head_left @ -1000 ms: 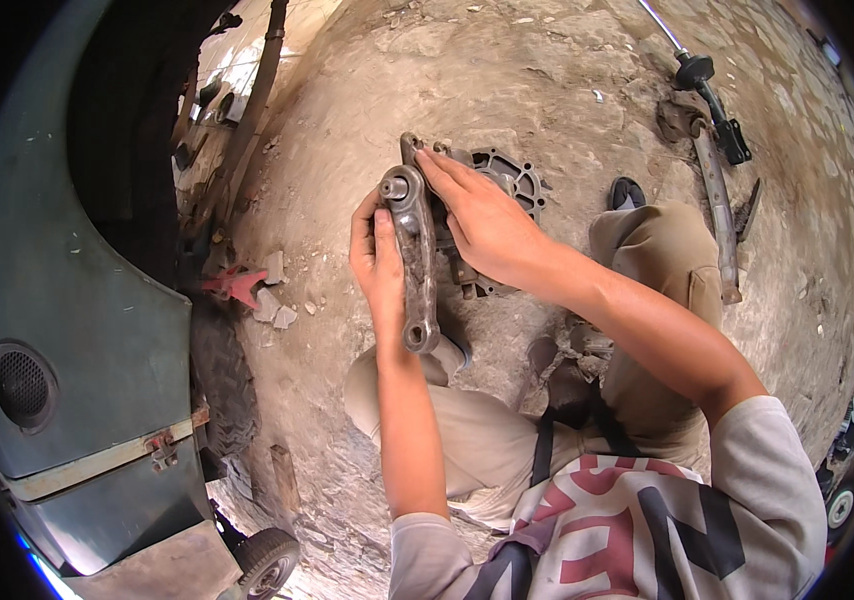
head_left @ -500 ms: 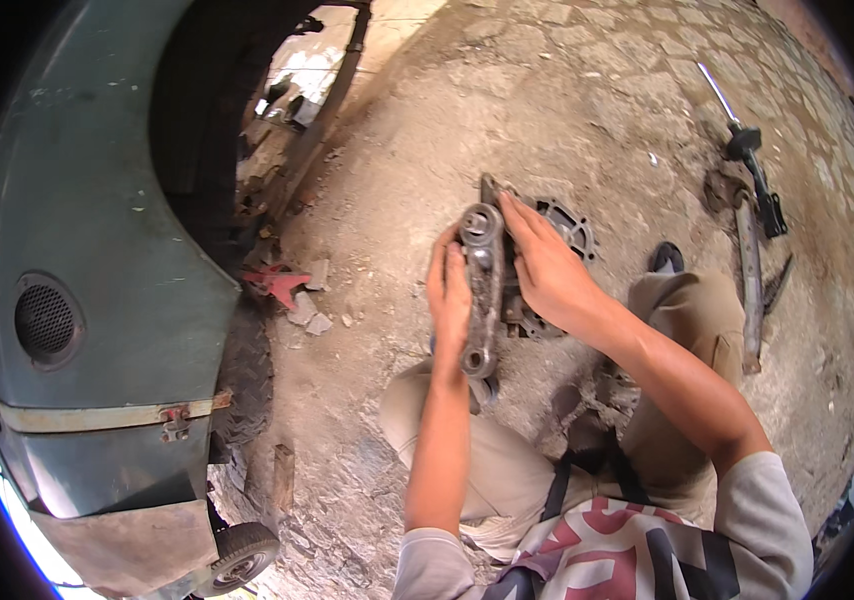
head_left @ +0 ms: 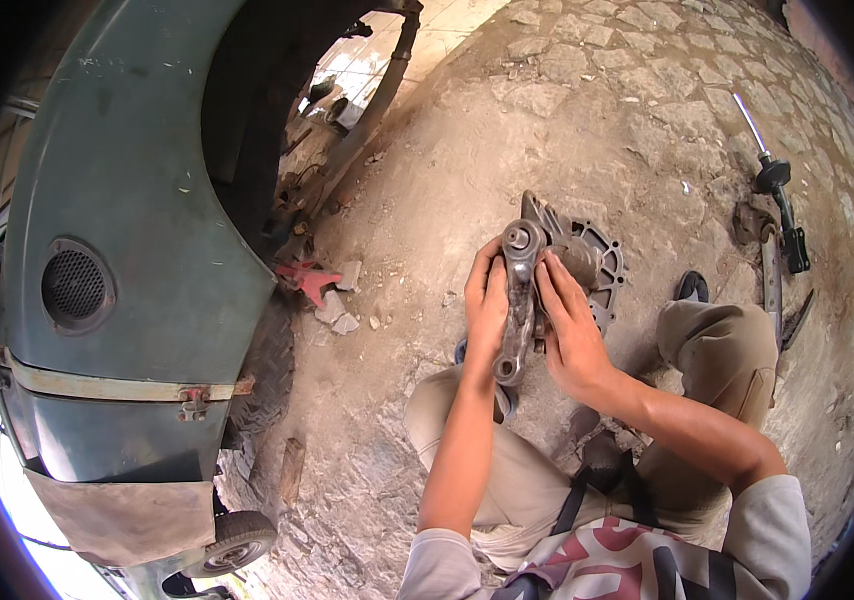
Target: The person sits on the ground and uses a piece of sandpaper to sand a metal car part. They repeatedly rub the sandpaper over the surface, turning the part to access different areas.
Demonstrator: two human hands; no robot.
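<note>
Between my two hands a greasy metal suspension control arm (head_left: 518, 318) stands lengthwise, with a round joint at its far end and a small bored eye at its near end. My left hand (head_left: 487, 305) is closed along its left side. Pressed against its right side are the straight, close-set fingers of my right hand (head_left: 575, 338). Just beyond and to the right lies a grey cast-metal housing (head_left: 607, 265) with a holed flange; the control arm and my right hand cover part of it.
A green car body (head_left: 147, 250) with an open wheel arch fills the left. Red broken plastic (head_left: 309, 281) and stone chips lie by it. Off to the right are a shock absorber (head_left: 779, 190) and a long metal bar (head_left: 772, 285). My bent knees flank the work.
My right hand has slid toward me along the control arm, its fingertips now below the round joint. The whole scene has shifted rightward in view. My left hand keeps its hold.
</note>
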